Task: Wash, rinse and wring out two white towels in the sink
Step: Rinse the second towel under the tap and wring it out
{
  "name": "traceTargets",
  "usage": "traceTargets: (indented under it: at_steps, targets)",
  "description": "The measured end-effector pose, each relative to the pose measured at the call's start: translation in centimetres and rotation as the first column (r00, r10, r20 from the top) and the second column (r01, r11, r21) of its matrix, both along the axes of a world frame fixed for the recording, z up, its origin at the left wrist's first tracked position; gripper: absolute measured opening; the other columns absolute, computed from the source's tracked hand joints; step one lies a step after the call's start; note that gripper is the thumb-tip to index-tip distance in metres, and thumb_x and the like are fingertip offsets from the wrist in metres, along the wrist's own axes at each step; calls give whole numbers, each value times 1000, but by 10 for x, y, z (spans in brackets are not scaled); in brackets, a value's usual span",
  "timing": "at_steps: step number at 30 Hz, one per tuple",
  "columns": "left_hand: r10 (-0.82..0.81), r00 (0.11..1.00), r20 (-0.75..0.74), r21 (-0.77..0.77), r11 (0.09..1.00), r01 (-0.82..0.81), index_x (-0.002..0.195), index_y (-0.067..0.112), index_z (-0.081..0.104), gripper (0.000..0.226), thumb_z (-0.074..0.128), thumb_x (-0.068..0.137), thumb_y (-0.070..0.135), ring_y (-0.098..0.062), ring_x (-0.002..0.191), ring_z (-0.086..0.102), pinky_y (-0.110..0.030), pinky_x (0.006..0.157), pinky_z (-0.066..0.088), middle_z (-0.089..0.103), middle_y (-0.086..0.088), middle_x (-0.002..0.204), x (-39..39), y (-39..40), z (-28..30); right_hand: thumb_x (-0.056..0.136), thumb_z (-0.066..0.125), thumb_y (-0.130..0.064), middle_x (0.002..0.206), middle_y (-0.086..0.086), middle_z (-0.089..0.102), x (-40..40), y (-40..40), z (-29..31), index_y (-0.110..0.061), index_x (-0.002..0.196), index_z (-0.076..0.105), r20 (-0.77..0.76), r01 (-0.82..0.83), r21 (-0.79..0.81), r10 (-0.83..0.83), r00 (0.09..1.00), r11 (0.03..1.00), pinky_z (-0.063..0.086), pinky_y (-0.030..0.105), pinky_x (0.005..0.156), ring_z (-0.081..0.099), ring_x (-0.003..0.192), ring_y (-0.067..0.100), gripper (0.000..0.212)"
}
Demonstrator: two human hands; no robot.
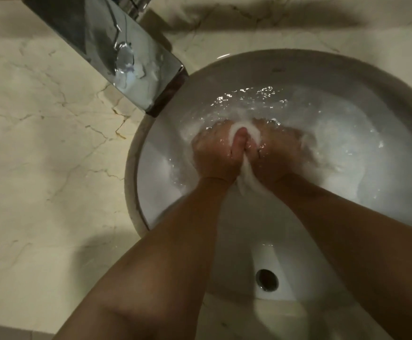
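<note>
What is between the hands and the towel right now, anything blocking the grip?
Nothing visible. The left hand and right hand both already grip the white towel bunched between them, partly under the water in the sink. The faucet stands off to the left.

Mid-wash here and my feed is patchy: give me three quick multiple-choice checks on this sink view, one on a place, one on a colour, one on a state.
1. Where is the tap relative to the basin?
A. Upper left of it
B. Lower right of it
C. Inside it

2. What colour is the towel between the hands?
A. Blue
B. White
C. Red

3. What are the left hand and right hand doing?
A. Resting flat on the counter
B. Turning the tap
C. Gripping the towel together in the water

Answers: 1 A, its spout reaches over the rim from the upper left. 2 B, the bunched cloth shows white. 3 C, both hands close on the cloth, partly submerged.
</note>
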State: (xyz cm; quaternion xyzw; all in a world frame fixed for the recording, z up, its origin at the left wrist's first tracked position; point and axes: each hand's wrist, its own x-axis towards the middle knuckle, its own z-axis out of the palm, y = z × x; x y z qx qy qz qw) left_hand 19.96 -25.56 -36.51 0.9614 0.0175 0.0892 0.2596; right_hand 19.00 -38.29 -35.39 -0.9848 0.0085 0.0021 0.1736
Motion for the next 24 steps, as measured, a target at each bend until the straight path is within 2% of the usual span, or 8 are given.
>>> traceTargets:
  at_steps: [3,5,10,14,17,20,22,24]
  targets:
    - [2,1000,-3,82,997,-1,73,13,71,44,45,95,40,-30,65,65,-35,68,47,68,-7,68,7,-2,2,95,52,-35,84,18,72,9,3,6,-2,97,72,89,-20,-34,23,996,999,55,39,66,69,73,37,38]
    - [22,996,-92,154,988,-7,65,14,70,49,44,96,41,-29,61,65,-34,67,49,67,-7,61,11,-3,9,103,44,-37,84,17,70,15,3,15,-3,90,71,-143,-38,-105,23,989,994,49,36,68,68,79,34,45]
    - [-102,905,-413,311,918,245,97,16,72,45,33,104,34,-27,89,66,-32,80,43,71,-9,92,25,-7,34,103,35,-22,108,17,68,20,-1,23,-6,115,64,-412,-91,-46,64,909,995,46,37,84,62,96,31,35]
    - [-159,812,-562,303,874,381,113,20,64,45,23,105,36,-27,90,68,-33,74,45,71,-6,92,22,0,41,103,39,-36,121,17,63,-9,-9,22,-8,135,50,-274,-88,150,127,953,985,41,40,96,59,108,33,44]
    - [-144,847,-511,237,924,300,117,21,53,40,19,107,40,-26,92,64,-35,75,42,65,-4,90,4,13,40,96,33,-65,143,17,46,-42,-22,27,-12,148,37,-249,-231,172,269,930,958,28,42,111,41,133,33,75]
    - [-185,919,-347,150,957,249,132,18,52,32,37,104,21,-27,121,50,-44,89,48,59,-9,121,-8,15,43,87,29,-80,159,21,25,-59,-33,30,-15,156,24,-279,-398,-6,381,882,917,15,53,120,20,148,36,95]
    - [-366,904,-222,73,918,390,132,14,58,36,46,99,16,-31,130,46,-49,106,38,59,-12,130,-19,15,37,87,33,-81,159,23,23,-61,-41,28,-19,155,28,-268,-369,-128,326,906,920,12,56,120,17,149,40,92]
    - [-504,846,-177,86,848,523,139,17,55,47,41,101,41,-35,134,43,-51,111,31,54,-13,140,-32,21,25,88,32,-80,160,22,22,-58,-46,25,-24,156,25,-273,-301,-201,242,931,932,10,55,121,13,150,39,89]
